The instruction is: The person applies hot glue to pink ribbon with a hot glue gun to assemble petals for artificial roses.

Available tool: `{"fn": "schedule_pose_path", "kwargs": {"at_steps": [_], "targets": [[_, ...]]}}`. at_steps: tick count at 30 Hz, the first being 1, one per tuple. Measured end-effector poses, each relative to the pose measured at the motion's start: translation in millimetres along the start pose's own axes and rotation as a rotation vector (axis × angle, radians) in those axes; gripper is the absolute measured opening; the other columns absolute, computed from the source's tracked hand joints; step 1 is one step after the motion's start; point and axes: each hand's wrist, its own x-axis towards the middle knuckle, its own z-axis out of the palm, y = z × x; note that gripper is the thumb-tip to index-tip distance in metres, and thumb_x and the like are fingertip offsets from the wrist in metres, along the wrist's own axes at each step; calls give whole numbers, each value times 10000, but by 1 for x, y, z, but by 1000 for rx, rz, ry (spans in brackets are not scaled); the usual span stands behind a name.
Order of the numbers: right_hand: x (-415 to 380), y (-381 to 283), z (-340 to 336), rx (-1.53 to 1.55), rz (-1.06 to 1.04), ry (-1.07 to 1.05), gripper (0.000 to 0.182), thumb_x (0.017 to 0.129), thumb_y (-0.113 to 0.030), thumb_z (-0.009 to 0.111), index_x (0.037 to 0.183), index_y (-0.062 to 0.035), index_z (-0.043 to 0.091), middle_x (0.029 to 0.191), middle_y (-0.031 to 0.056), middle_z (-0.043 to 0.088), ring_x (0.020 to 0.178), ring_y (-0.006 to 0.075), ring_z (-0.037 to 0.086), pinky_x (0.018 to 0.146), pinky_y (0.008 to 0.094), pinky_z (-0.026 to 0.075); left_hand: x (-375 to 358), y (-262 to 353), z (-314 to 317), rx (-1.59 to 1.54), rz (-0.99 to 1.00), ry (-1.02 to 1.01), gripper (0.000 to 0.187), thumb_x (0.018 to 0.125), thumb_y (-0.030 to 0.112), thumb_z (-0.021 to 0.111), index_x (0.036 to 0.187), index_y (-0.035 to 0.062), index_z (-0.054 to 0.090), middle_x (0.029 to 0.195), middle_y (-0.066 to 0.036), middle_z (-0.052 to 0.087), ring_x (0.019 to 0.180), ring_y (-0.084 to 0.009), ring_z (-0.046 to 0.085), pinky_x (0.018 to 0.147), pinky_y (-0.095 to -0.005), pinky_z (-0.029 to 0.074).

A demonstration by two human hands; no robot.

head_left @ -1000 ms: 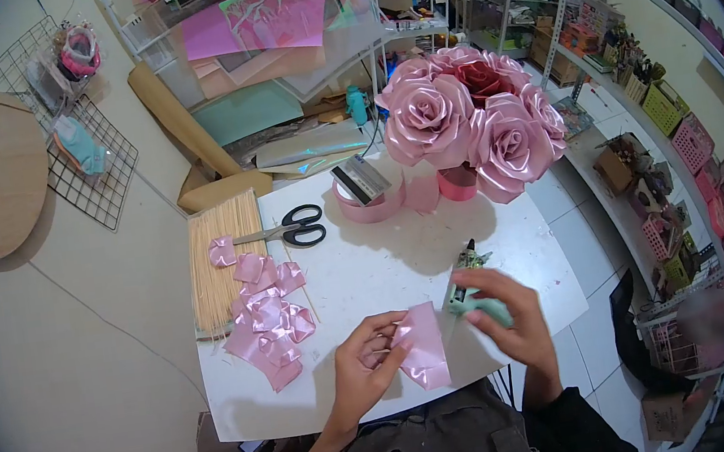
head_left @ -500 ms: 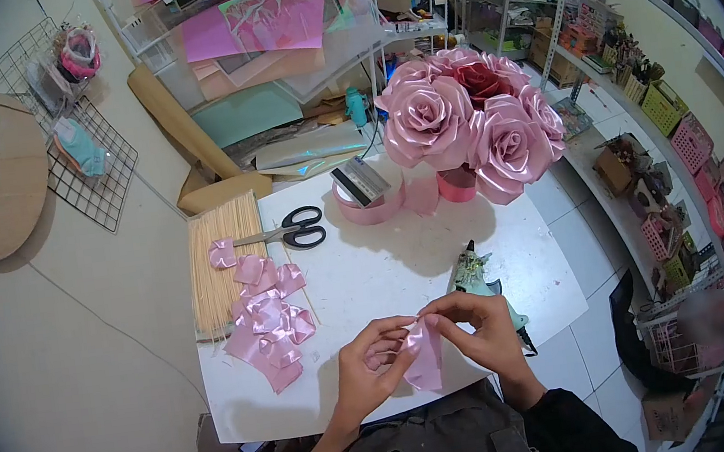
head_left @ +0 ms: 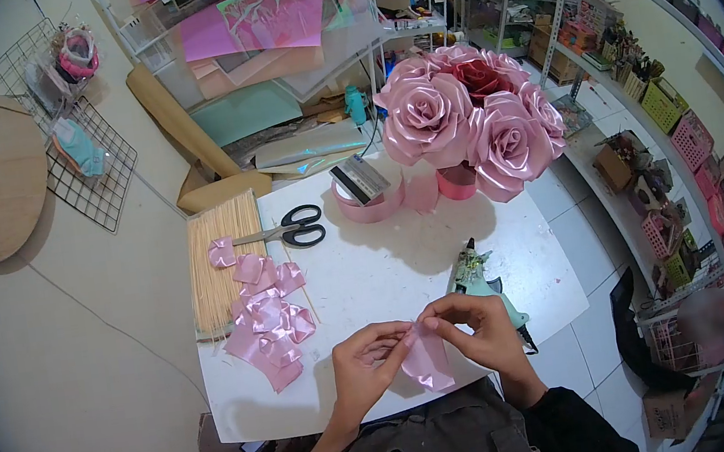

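Near the front edge of the white table, a pink satin ribbon piece hangs from the fingers of both hands. My left hand pinches its upper left edge, and my right hand pinches the top right corner. Just beyond my right hand lies a mint green glue gun, partly hidden by that hand. To the left, a pile of cut pink ribbon pieces rests partly on a bundle of thin wooden sticks. Black-handled scissors lie with their blades over the sticks.
Large pink satin roses, one with a dark red centre, stand at the table's back right. Beside them is a pink ribbon roll with a grey-and-black box on it. Shelves with baskets line the right side.
My left hand's fingers have shifted up toward the ribbon piece's top edge, so more of the piece shows. Its lower end has swung slightly right. My right hand stays almost in place.
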Motion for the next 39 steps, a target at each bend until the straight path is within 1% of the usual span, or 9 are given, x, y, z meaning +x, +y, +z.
{"fn": "schedule_pose_path", "kwargs": {"at_steps": [3,6,11,13,16,22,28,35,39], "targets": [[2,0,1,268,77,6,117,797,-87,545,830,21,575,715,45,590,673,93,550,656,216,437,1,0,-1,44,112,31,147,717,-48,582,857,-17,614,798,-80,593,731,-114,580,639,-213,484],[5,2,-1,334,173,-17,106,800,-99,551,804,7,560,712,21,576,663,77,534,648,201,425,0,0,-2,106,202,24,163,698,-88,569,831,-13,624,802,-92,588,741,-133,581,658,-221,489],[5,11,-6,233,178,-129,106,763,-90,596,777,-4,536,726,19,573,664,62,526,640,187,419,0,-1,-3,155,281,-1,181,672,-126,561,796,-14,630,803,-106,580,752,-154,581,671,-225,492],[5,8,-7,218,172,-125,117,747,-83,613,783,-8,532,732,23,577,673,63,533,640,182,419,0,-2,-3,172,310,27,196,669,-92,573,790,41,651,791,-81,596,722,-139,595,648,-226,489],[6,6,-6,196,165,-93,145,700,0,632,799,2,526,757,72,597,723,107,572,670,218,460,0,-4,-3,172,315,13,193,662,-96,577,783,35,650,807,-79,595,732,-143,592,656,-230,493],[3,5,-6,251,149,-85,188,690,-7,644,828,-6,516,778,64,585,737,100,573,672,194,445,0,-1,-7,-109,221,-104,201,655,-45,635,852,-25,599,841,-92,583,747,-144,584,672,-234,495],[2,-1,-4,240,122,-81,197,693,-2,640,844,3,514,786,73,587,755,112,579,686,203,453,-2,7,0,-32,46,-8,197,683,18,656,846,-33,557,794,-90,595,736,-124,583,664,-220,484],[1,-1,3,160,76,-3,188,696,15,632,842,14,513,775,84,600,763,137,599,677,223,471,-2,4,-2,14,70,50,202,687,5,650,852,-30,538,759,-98,605,712,-114,585,633,-205,472],[-4,-9,8,121,41,33,189,670,62,635,802,15,508,727,104,600,750,168,609,673,241,480,-3,4,-7,-132,53,32,265,694,-18,632,907,-28,475,744,-107,605,706,-112,585,653,-200,458]]}}
